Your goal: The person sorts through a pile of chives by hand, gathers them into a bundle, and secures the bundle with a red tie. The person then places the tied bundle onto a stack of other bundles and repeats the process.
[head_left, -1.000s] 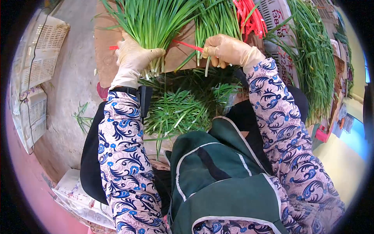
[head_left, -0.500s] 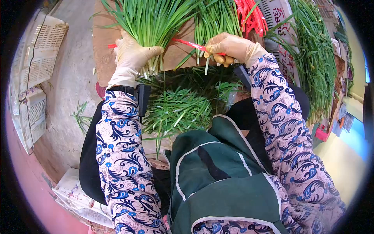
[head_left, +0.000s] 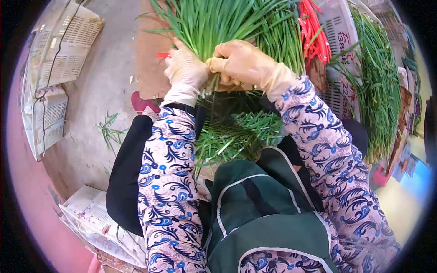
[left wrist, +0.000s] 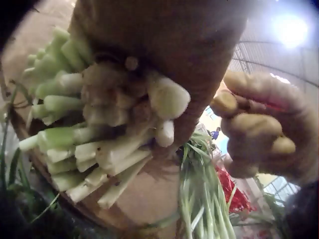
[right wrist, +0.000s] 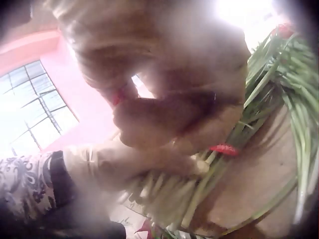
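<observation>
The gloved left hand (head_left: 185, 68) grips a bunch of long green stalks (head_left: 211, 27) near its pale cut ends; those ends (left wrist: 114, 154) fan out below the palm in the left wrist view. Against the left thumb is the gloved right hand (head_left: 248, 63), its fingers curled and pinching a red strip. A bit of that red strip (right wrist: 224, 149) shows across the stalks in the right wrist view, and its other end (head_left: 162, 55) sticks out left of the left hand. The right fingers (left wrist: 254, 129) appear folded in the left wrist view.
Another green bunch (head_left: 284, 41) lies right of the held one, beside a pile of red strips (head_left: 314, 34). A white crate (head_left: 337, 27) and a long heap of greens (head_left: 378, 86) are at the right. Loose cuttings (head_left: 232, 141) lie below the board (head_left: 152, 75). White crates (head_left: 68, 50) stand left.
My right hand has moved left with the red strip, from beside the second bunch to the left thumb and held stalks. My left hand keeps its grip. The head view has shifted.
</observation>
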Motion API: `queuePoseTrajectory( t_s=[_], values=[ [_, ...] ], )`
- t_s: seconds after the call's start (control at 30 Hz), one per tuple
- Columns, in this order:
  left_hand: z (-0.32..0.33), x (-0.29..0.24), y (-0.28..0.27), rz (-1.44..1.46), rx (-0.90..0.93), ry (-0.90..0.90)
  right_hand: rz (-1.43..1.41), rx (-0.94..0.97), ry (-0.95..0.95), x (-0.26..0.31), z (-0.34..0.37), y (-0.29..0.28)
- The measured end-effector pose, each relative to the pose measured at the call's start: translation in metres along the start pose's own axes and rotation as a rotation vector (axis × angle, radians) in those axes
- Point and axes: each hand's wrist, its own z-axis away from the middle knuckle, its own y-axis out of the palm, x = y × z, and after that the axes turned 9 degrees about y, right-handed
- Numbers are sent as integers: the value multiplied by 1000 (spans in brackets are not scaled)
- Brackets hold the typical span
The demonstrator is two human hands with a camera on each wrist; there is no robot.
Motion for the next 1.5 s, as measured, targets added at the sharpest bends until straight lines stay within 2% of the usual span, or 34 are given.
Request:
queuePoseTrajectory(
  t_s=[0.17,0.3,0.4,0.43,0.53,0.6,0.63,0.73,0.77,0.87,0.9,0.97,1.1,1.3,1.4,1.43,1.5],
  values=[
    [2,7,6,9,-27,66,112,-43,-23,17,-33,8],
    [3,-1,3,138,58,-88,137,-97,-92,11,-43,11],
    [3,4,1,79,139,28,75,-39,-77,6,-42,7],
    [6,9,0,117,102,79,77,-43,-96,2,-46,8],
    [1,47,-6,653,61,330,36,-54,-134,-2,-48,9],
    [18,60,-29,1266,117,193,66,-85,-193,-6,-48,11],
    [15,72,-25,1413,41,167,119,-113,-244,-8,-48,14],
    [-6,97,-20,1329,-41,-253,130,-242,-303,-16,-54,23],
    [-10,97,-12,1250,-98,-290,137,-269,-302,-18,-54,25],
    [-13,79,-13,1115,-39,-252,166,-333,-292,-12,-44,28],
    [-18,78,-9,1051,-72,-218,146,-345,-301,-11,-41,28],
    [-23,78,-3,1106,-123,-280,67,-351,-356,-17,-42,30],
    [-28,89,5,1008,-209,-302,15,-282,-278,-18,-41,28],
    [-18,89,-8,1185,17,-242,-8,-284,-337,-22,-43,28],
    [0,80,-15,1212,69,-319,45,-315,-365,-25,-48,29],
    [-6,93,-4,1154,64,-218,46,-310,-358,-25,-48,28],
    [2,96,-7,1187,118,-264,51,-299,-342,-24,-48,28]
  ],
)
